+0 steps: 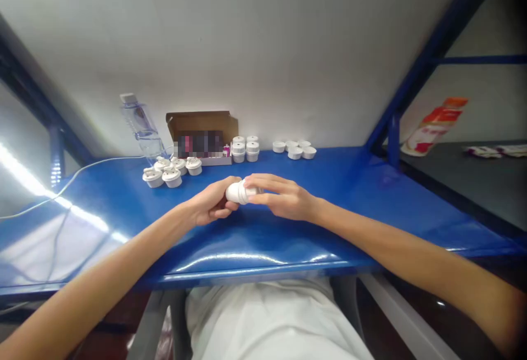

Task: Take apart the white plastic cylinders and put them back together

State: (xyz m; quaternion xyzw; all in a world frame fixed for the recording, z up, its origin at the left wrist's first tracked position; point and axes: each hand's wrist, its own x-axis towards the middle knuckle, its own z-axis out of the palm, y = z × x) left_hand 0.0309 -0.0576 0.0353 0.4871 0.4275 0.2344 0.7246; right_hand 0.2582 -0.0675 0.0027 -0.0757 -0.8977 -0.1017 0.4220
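Note:
Above the front part of the blue table, a small white round plastic housing point(237, 192) lies on its side between my two hands. My left hand point(212, 202) is closed around its left end. The fingers of my right hand point(284, 197) close over its right end and partly hide it. Behind my left hand stands a group of white round housings point(172, 176) with raised parts on top. Farther back are stacked white housings point(246, 150) with flat tops. To their right sit several shallow white cups point(295, 152).
A brown cardboard box point(202, 121), open, leans near the wall, its contents blurred. Beside it stands a clear bottle point(142, 127), tilted in view. A white cable point(88, 168) crosses the table's left side. At right, past the blue frame point(394, 140), is an orange-capped bottle point(434, 129).

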